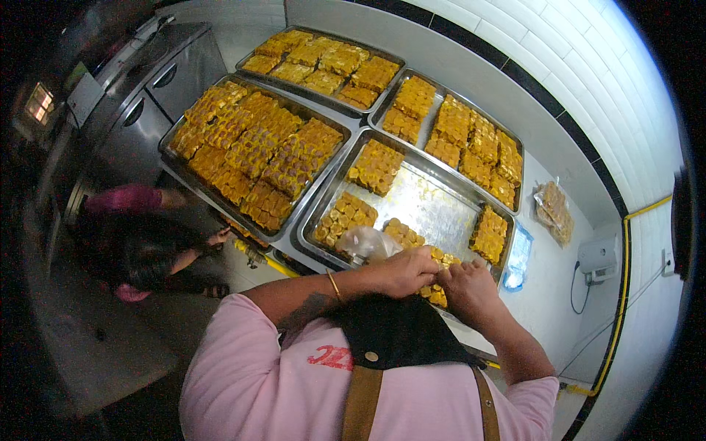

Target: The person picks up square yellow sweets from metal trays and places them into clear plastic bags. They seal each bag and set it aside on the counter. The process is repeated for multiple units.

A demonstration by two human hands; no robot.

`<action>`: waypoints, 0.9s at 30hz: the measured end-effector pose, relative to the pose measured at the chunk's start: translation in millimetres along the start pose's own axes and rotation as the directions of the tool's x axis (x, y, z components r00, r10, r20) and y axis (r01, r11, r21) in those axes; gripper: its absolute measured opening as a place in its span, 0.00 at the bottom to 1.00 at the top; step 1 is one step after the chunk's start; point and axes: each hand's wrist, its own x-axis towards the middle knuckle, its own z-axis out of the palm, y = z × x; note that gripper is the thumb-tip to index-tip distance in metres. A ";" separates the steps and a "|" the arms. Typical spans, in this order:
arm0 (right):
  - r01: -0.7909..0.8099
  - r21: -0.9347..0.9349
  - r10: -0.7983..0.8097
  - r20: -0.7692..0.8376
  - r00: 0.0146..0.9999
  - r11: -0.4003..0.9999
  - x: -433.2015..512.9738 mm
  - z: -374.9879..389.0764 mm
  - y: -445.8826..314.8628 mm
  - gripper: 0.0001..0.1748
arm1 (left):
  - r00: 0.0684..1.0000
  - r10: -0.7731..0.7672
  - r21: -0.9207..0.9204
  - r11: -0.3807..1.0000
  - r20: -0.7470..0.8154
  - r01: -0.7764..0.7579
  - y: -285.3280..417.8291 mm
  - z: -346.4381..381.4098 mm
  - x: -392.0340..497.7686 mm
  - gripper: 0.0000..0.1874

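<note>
My left hand point(407, 271) and my right hand point(472, 285) are close together over the near edge of a metal tray point(469, 193). Both have curled fingers at a yellow-brown slab point(436, 295) of joined round food pieces, partly covered by the hands. What exactly the fingertips grip is hidden. Just left of my left hand, a crumpled clear plastic bag point(368, 242) lies over part of the tray. Other slabs in this tray include one at the back point(376, 167), one at the left point(346, 218), and one at the right point(490, 234).
More slabs fill a left tray point(253, 234), a back tray point(386, 105) and a right-hand tray point(518, 187). Right of my tray are a blue plastic packet point(518, 256) and a bagged brown item point(553, 212). Another person point(149, 242) bends low at the left, beside a yellow pipe point(281, 267).
</note>
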 end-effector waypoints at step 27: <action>0.881 0.414 0.933 -0.164 0.321 -0.230 4.6 -45.5 -9.5 0.18 | 0.934 0.273 -0.492 0.795 -0.232 -0.355 152.4 -126.9 107.3 0.05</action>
